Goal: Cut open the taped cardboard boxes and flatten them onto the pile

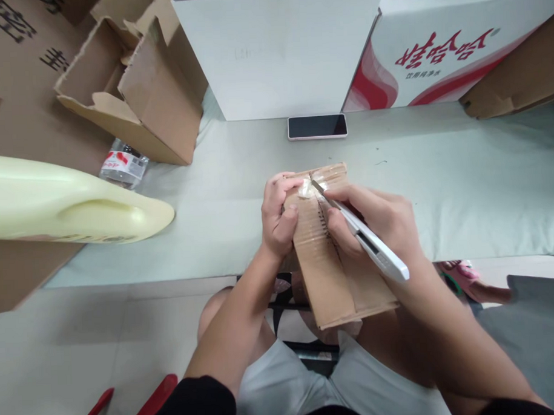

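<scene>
A brown cardboard box (322, 266) rests partly over the table's near edge, tilted toward my lap. My left hand (279, 213) grips its left side near the far end, fingers wrapped over the edge. In my right hand (372, 219) is a white utility knife (378, 252), its handle slanting back toward me. The blade tip meets the clear tape (307, 187) at the box's far end. Dark printing on the box is partly hidden by my right hand.
A phone (317, 127) lies before a white box (281, 56). A red-and-white carton (435, 56) stands at the back right. To the left are an opened cardboard box (164, 102), a plastic bottle (123, 164) and a pale yellow object (68, 202) jutting in.
</scene>
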A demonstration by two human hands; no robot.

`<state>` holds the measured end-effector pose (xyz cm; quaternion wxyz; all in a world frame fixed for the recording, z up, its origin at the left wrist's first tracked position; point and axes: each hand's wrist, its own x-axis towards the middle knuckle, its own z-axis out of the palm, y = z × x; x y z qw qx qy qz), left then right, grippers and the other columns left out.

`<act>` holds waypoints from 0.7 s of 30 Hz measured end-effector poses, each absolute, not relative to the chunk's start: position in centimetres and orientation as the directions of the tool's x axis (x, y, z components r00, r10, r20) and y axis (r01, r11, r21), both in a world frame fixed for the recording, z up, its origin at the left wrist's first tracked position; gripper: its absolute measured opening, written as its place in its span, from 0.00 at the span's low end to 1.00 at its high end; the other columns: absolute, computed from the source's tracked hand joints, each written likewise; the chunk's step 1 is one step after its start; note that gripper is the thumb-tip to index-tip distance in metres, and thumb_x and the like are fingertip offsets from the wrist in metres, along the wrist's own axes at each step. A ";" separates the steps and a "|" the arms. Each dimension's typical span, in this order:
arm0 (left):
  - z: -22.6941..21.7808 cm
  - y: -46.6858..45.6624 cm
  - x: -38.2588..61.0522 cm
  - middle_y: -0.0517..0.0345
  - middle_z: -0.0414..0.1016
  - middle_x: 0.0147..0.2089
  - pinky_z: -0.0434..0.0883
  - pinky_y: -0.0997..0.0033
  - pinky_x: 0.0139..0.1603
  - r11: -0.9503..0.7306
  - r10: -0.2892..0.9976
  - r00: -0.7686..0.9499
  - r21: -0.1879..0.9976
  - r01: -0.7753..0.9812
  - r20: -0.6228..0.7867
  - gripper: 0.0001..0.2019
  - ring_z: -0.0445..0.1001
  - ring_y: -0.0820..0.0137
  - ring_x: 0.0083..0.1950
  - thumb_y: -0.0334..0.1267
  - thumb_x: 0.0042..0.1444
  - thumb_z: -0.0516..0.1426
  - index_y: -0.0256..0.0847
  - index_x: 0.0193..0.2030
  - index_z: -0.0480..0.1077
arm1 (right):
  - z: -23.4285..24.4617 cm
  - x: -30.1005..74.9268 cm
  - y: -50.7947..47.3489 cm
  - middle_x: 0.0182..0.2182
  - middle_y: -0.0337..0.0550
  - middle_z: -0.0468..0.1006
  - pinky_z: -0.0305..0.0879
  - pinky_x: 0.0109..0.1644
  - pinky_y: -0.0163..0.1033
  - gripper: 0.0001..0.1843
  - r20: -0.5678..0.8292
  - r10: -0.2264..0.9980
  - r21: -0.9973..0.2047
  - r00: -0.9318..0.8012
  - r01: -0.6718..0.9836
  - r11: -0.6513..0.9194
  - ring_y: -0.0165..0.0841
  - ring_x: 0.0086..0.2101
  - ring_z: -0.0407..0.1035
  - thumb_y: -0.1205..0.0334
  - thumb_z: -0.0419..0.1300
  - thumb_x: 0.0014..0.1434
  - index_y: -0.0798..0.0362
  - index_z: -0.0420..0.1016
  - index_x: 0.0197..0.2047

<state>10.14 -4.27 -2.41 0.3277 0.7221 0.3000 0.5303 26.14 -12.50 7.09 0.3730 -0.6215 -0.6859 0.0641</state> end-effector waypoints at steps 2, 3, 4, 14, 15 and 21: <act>-2.4 -4.3 10.2 0.50 0.73 0.57 0.69 0.44 0.65 -0.602 0.781 0.259 0.796 0.067 0.568 0.19 0.71 0.52 0.63 0.56 0.67 0.50 0.50 0.54 0.72 | 7.1 26.1 -12.5 0.25 0.38 0.80 0.58 0.27 0.35 0.08 0.429 0.902 -0.555 0.055 0.803 0.215 0.29 0.22 0.68 0.60 0.59 0.61 0.48 0.79 0.39; -2.4 -4.3 10.2 0.50 0.73 0.57 0.69 0.44 0.65 -0.601 0.780 0.260 0.797 0.058 0.569 0.18 0.71 0.52 0.63 0.55 0.67 0.50 0.50 0.54 0.72 | 7.2 26.1 -12.5 0.25 0.38 0.80 0.59 0.27 0.35 0.08 0.430 0.901 -0.557 0.059 0.802 0.213 0.29 0.22 0.67 0.60 0.59 0.61 0.48 0.79 0.39; -2.4 -4.3 10.2 0.50 0.73 0.57 0.69 0.44 0.65 -0.601 0.779 0.259 0.798 0.048 0.571 0.18 0.71 0.52 0.62 0.55 0.67 0.51 0.50 0.54 0.72 | 7.2 26.2 -12.5 0.25 0.38 0.79 0.59 0.27 0.35 0.07 0.433 0.899 -0.559 0.060 0.801 0.216 0.29 0.21 0.67 0.60 0.59 0.61 0.48 0.79 0.39; -2.4 -4.3 10.3 0.49 0.73 0.56 0.71 0.47 0.63 -0.591 0.787 0.250 0.806 0.045 0.563 0.18 0.72 0.53 0.60 0.55 0.66 0.51 0.48 0.53 0.72 | 7.3 26.2 -12.9 0.23 0.37 0.76 0.59 0.26 0.34 0.07 0.445 0.893 -0.581 0.062 0.779 0.235 0.27 0.20 0.65 0.63 0.58 0.59 0.50 0.79 0.35; -2.5 -4.3 10.3 0.49 0.73 0.56 0.71 0.47 0.63 -0.592 0.786 0.251 0.805 0.041 0.565 0.18 0.72 0.53 0.60 0.54 0.66 0.51 0.48 0.53 0.72 | 7.3 26.2 -12.9 0.23 0.37 0.76 0.59 0.27 0.34 0.07 0.442 0.895 -0.587 0.055 0.772 0.243 0.27 0.20 0.65 0.63 0.58 0.59 0.50 0.79 0.34; -2.4 -4.1 10.0 0.47 0.74 0.57 0.71 0.46 0.65 -0.607 0.784 0.290 0.777 0.167 0.550 0.23 0.72 0.52 0.61 0.57 0.66 0.46 0.46 0.55 0.70 | 7.7 26.5 -13.5 0.19 0.35 0.72 0.57 0.24 0.32 0.09 0.479 0.877 -0.598 0.020 0.739 0.310 0.25 0.18 0.62 0.67 0.58 0.58 0.51 0.75 0.28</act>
